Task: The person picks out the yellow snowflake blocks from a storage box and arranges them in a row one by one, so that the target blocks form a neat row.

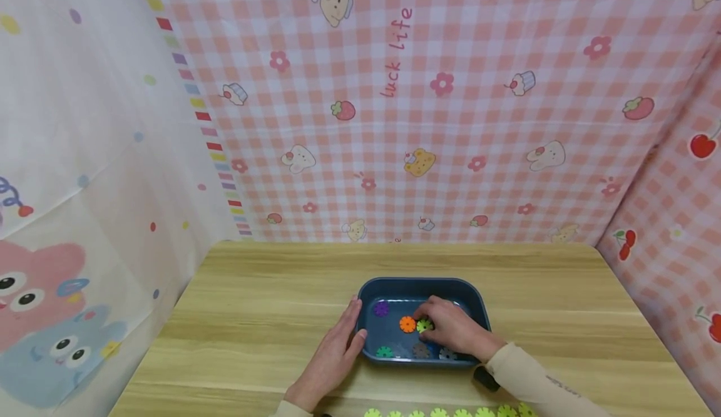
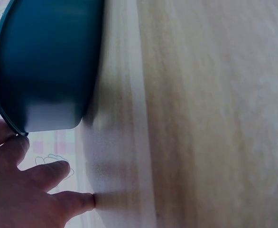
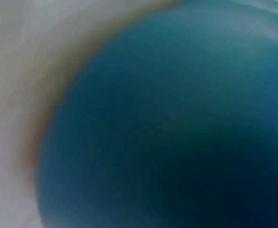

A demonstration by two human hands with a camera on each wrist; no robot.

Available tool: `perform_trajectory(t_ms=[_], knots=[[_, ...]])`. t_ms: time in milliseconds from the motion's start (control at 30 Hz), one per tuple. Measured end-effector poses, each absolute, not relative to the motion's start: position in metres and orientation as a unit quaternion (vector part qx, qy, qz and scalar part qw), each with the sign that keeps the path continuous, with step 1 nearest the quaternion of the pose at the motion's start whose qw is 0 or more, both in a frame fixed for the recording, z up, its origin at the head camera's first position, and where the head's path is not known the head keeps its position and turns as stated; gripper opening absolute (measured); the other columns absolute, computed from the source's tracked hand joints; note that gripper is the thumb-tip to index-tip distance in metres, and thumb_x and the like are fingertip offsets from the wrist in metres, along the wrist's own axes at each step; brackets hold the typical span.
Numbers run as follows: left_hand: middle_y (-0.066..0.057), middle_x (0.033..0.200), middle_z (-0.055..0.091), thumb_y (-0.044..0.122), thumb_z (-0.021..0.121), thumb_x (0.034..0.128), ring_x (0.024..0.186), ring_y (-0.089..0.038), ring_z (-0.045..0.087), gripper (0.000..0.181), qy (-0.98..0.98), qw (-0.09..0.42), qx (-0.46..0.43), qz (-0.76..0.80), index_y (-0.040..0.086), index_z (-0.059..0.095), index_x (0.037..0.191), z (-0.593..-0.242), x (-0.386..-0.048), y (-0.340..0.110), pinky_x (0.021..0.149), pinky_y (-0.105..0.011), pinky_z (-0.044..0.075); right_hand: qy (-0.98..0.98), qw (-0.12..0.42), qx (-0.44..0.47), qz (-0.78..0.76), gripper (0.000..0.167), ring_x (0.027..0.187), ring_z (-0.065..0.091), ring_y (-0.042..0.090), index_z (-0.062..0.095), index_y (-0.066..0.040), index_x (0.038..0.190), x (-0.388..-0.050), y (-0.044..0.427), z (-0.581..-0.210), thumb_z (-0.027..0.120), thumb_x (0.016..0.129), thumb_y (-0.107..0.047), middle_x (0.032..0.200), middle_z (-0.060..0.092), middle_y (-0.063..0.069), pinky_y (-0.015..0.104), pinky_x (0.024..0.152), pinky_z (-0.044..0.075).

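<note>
A dark blue rectangular bin [image 1: 394, 362] stands on the table with several flower-shaped plastic discs in it. My right hand [image 1: 450, 326] reaches in over its right side and pinches a yellow-green disc [image 1: 424, 325] between thumb and fingers. Right beside that lies an orange disc [image 1: 407, 324]. A purple disc [image 1: 381, 308] is at the far left inside, a green disc [image 1: 384, 352] at the near left, and grey discs [image 1: 420, 350] lie along the near wall. My left hand [image 1: 335, 351] rests against the bin's left end, fingers fairly straight; the left wrist view shows them spread near the rim.
A row of several yellow-green discs [image 1: 439, 413] lies along the front of the wooden table [image 1: 253, 317]. The right wrist view is filled by the bin's blurred blue wall [image 3: 167, 123]. Patterned cloth [image 1: 450, 123] hangs behind the table and at both sides.
</note>
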State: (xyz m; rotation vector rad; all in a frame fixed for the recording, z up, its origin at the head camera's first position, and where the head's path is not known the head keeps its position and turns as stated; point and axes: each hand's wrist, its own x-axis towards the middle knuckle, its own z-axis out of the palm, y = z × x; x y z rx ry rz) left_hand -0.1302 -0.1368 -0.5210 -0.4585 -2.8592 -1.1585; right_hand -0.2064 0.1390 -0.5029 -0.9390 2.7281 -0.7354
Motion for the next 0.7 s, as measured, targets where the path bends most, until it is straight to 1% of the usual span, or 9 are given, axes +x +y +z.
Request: perform_trajectory(t_ms=[300, 433, 600, 700], knots=[[-0.009, 0.171, 0.022, 0.030, 0.046, 0.1119, 0.154, -0.032, 0.027, 0.060, -0.918, 0.005, -0.144, -0.369, 0.006, 0.027, 0.164, -0.523, -0.129, -0.137, 0.120, -0.059, 0.030, 0.911, 0.098, -0.306, -0.257, 0.025, 0.085, 0.055, 0.012, 0.075, -0.009, 0.110, -0.203, 0.137, -0.503, 0.083, 0.086, -0.009, 0.100, 0.063, -0.003, 0.032, 0.074, 0.053], [-0.008, 0.171, 0.021, 0.031, 0.046, 0.1119, 0.155, -0.031, 0.027, 0.061, -0.919, 0.001, -0.142, -0.369, 0.007, 0.027, 0.164, -0.522, -0.129, -0.137, 0.120, -0.060, 0.030, 0.913, 0.094, -0.293, -0.269, 0.025, 0.087, 0.054, 0.013, 0.075, -0.010, 0.110, -0.201, 0.138, -0.497, 0.081, 0.086, -0.010, 0.102, 0.061, -0.004, 0.034, 0.077, 0.053], [-0.009, 0.172, 0.020, 0.032, 0.045, 0.1121, 0.155, -0.032, 0.027, 0.061, -0.920, -0.004, -0.141, -0.367, 0.007, 0.026, 0.164, -0.522, -0.131, -0.137, 0.119, -0.060, 0.030, 0.908, 0.074, -0.292, -0.290, 0.024, 0.088, 0.057, 0.012, 0.075, -0.009, 0.112, -0.198, 0.145, -0.486, 0.079, 0.088, -0.009, 0.105, 0.061, -0.004, 0.031, 0.077, 0.055], [-0.008, 0.172, 0.019, 0.033, 0.045, 0.1122, 0.155, -0.032, 0.026, 0.062, -0.920, -0.006, -0.138, -0.367, 0.008, 0.025, 0.165, -0.522, -0.131, -0.138, 0.119, -0.061, 0.030, 0.901, 0.053, -0.302, -0.308, 0.022, 0.089, 0.059, 0.011, 0.074, -0.009, 0.113, -0.195, 0.150, -0.480, 0.077, 0.090, -0.008, 0.109, 0.062, -0.002, 0.031, 0.077, 0.057]])
